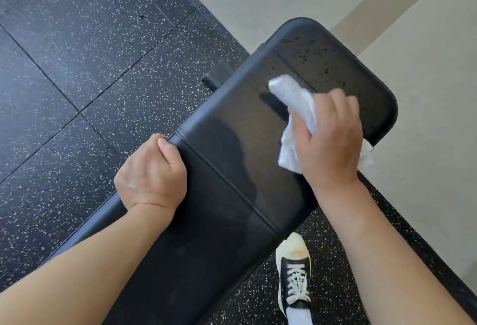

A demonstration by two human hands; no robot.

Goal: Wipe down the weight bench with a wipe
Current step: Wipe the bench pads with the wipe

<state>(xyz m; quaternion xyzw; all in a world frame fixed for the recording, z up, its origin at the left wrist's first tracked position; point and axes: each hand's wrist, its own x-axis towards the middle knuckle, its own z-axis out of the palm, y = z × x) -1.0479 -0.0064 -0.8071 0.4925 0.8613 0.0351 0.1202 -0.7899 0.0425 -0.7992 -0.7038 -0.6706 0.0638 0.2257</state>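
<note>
A black padded weight bench runs diagonally from the lower left to the upper right. Its far panel carries scattered droplets or specks. My right hand is closed around a crumpled white wipe, pressed on the pad near the seam of the far panel. The wipe sticks out past my fingers toward the upper left and below my palm. My left hand grips the bench's left edge, fingers curled over the side.
Black rubber floor tiles with white flecks lie to the left. A beige wall stands close behind the bench's far end. My foot in a black-and-white sneaker is on the floor right of the bench.
</note>
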